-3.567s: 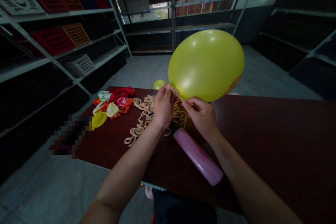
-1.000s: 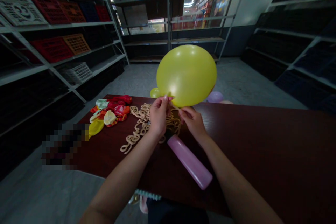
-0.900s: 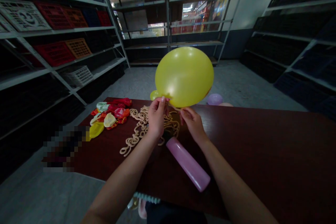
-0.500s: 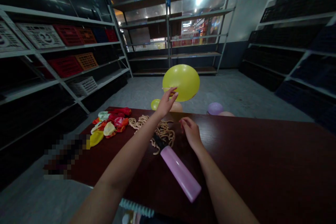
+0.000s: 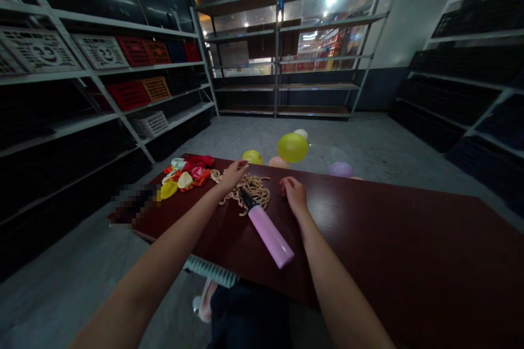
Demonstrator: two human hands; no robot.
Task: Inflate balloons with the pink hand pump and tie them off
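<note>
My left hand point(image 5: 234, 174) is over a heap of beige, curling strands point(image 5: 257, 190), its fingers stretched forward and holding nothing. My right hand point(image 5: 295, 192) is just right of the heap, low over the table; its fingers are curled in, and what they hold, if anything, is hidden. Between my forearms lies a pink balloon pump point(image 5: 271, 234), its black end touching the strands. A large yellow balloon point(image 5: 292, 147) is beyond the table's far edge, apart from both hands. Flat, uninflated balloons point(image 5: 186, 179) in red, yellow and pale colours lie in a pile left of my left hand.
The dark red table point(image 5: 385, 234) stretches to the right. Past its far edge are a smaller yellow balloon point(image 5: 252, 157), a peach balloon point(image 5: 279, 162), a purple balloon point(image 5: 340, 169) and a white balloon point(image 5: 301, 134). Shelves with crates point(image 5: 129, 95) line the left side.
The yellow balloon has left my left hand and dropped away beyond the table. My left hand has come back down over the strands. My right hand stays curled nearby. The view has shifted.
</note>
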